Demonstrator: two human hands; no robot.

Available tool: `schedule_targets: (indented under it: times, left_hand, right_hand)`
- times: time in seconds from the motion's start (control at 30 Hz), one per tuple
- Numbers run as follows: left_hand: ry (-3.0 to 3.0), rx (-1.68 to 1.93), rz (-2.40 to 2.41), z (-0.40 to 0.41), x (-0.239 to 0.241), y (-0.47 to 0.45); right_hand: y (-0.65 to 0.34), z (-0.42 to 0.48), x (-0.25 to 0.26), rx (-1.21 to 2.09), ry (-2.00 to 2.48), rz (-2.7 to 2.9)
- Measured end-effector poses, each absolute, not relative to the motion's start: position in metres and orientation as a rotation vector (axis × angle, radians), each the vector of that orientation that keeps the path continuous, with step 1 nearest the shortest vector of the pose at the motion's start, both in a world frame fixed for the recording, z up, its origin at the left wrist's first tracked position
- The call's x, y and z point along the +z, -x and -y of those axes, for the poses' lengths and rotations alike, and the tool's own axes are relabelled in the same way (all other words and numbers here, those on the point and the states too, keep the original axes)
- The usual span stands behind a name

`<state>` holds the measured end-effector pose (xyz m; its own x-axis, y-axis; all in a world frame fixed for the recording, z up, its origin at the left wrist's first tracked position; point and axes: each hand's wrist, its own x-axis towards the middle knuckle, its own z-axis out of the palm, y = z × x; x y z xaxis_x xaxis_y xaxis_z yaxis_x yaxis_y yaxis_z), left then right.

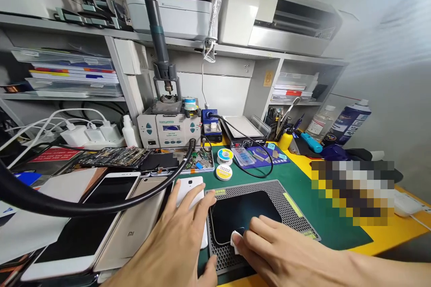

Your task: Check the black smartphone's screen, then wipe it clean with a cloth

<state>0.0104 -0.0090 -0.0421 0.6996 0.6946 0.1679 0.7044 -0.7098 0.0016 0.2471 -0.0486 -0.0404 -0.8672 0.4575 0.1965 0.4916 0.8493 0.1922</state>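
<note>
A dark-screened device (232, 208) with rounded corners, a phone or a small tablet, lies flat on a grey perforated mat (289, 195). Between the thumb and curled fingers of my right hand (266, 246) is a white wipe (235, 241), held at the screen's near edge. My left hand (182, 233) is spread open, palm down. Its index fingertip reaches the device's left edge; whether it touches cannot be told. Under its other fingers lies a white phone (188, 188), partly covered by the hand.
Left of my hands lie a gold phone (134, 224) and a white-framed phone (81, 228), crossed by a thick black hose (101, 208). Behind are solder reels (224, 171), a tray of circuit boards (202, 161) and a rework station (170, 130). Spray can (350, 121) stands right.
</note>
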Motion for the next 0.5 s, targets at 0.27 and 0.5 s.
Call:
schedule_targets:
  times: [0.27,0.5]
  left_hand:
    - [2.623,-0.539,1.058,0.004,-0.066,-0.008]
    - [2.534,-0.66,0.893,-0.012,-0.088,-0.004]
  right_hand:
    - [-0.278,0.058,-0.039,-0.398,0.806,2.868]
    - [-0.307,0.064,-0.036,-0.377,0.932,2.874]
